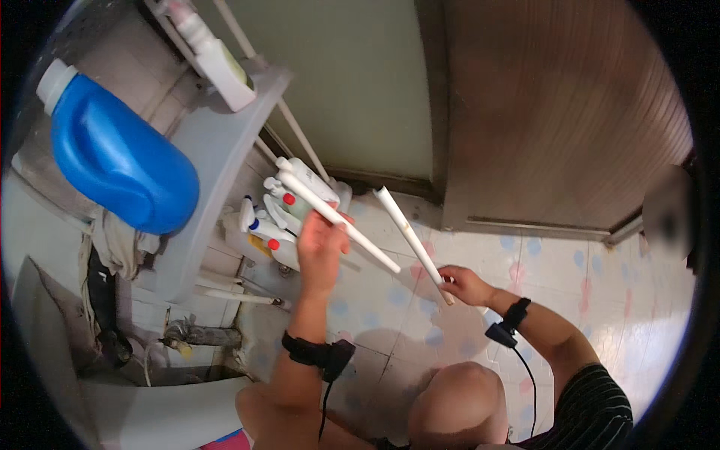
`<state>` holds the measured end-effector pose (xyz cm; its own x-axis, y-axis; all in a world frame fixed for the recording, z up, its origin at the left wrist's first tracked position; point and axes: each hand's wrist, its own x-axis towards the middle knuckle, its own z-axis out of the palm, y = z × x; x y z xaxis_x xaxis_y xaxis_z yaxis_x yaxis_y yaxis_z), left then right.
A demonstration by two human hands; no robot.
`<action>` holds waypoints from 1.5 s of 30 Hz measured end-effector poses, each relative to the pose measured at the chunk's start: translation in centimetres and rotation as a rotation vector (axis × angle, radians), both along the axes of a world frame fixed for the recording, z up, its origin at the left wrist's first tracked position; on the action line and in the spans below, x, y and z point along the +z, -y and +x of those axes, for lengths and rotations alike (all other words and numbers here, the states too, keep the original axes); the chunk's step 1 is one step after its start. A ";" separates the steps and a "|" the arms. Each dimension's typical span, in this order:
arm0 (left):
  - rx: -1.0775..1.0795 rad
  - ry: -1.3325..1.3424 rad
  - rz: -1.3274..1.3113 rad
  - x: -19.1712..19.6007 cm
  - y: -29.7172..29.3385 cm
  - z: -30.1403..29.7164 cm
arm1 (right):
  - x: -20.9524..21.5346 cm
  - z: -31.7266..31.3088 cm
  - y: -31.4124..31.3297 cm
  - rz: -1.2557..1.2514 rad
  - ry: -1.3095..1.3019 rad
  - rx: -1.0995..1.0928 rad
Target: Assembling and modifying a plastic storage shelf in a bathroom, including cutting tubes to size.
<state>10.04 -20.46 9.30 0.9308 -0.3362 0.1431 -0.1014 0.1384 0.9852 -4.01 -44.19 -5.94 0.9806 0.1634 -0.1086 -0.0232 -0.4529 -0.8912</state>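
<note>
- Small tiled washroom: pale floor tiles with blue and pink dots [600,277], brown wooden door [555,112] at the back, greenish wall panel [360,75] beside it.
- Left side: grey plastic corner shelf [217,142] with a big blue plastic detergent jug with white cap [120,157] lying on it, and a white squeeze bottle [217,56] on the tier above.
- Under the shelf, a cluster of white spray bottles with red and blue nozzles [274,221] sits on the floor by the wall.
- Left hand [322,244] is raised, fingers curled tight around a long white rigid plastic tube [337,221]. Grip is near the middle. The tube slants from the spray bottles down toward the floor centre.
- Right hand [465,285] is lower, just above the floor, fingers closed on the bottom end of a second white plastic tube [409,236]. It angles up and away toward the door.
- The two tubes are close, roughly parallel, not touching as far as I can tell.
- Handling judgement: light, stiff, hollow. They won't flex much, and smooth plastic gets slippery if wet. The mid-length grip balances best, while the end grip lets the far tip swing.
- Black wrist straps with cables on both wrists. A bare knee [457,405] shows at the bottom.
</note>
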 end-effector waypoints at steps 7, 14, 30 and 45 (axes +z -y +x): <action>0.102 -0.566 -0.348 -2.9 -0.8 1.8 | 1.5 0.0 0.5 0.132 -0.065 0.023; 0.073 -0.729 -0.515 -6.9 -1.5 2.3 | 1.3 -0.5 0.6 0.142 -0.115 0.046; 0.267 -0.082 -0.531 0.8 0.1 1.2 | -1.8 -3.3 2.9 -0.116 0.077 -0.038; 0.223 0.205 -0.340 0.4 0.2 1.2 | -4.0 -5.4 4.8 -0.221 0.116 -0.035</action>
<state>11.22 -20.69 9.73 0.9161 -0.0328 0.3995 -0.3537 0.4028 0.8442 -9.38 -48.96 -9.92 0.9932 0.1135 -0.0245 0.0540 -0.6380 -0.7682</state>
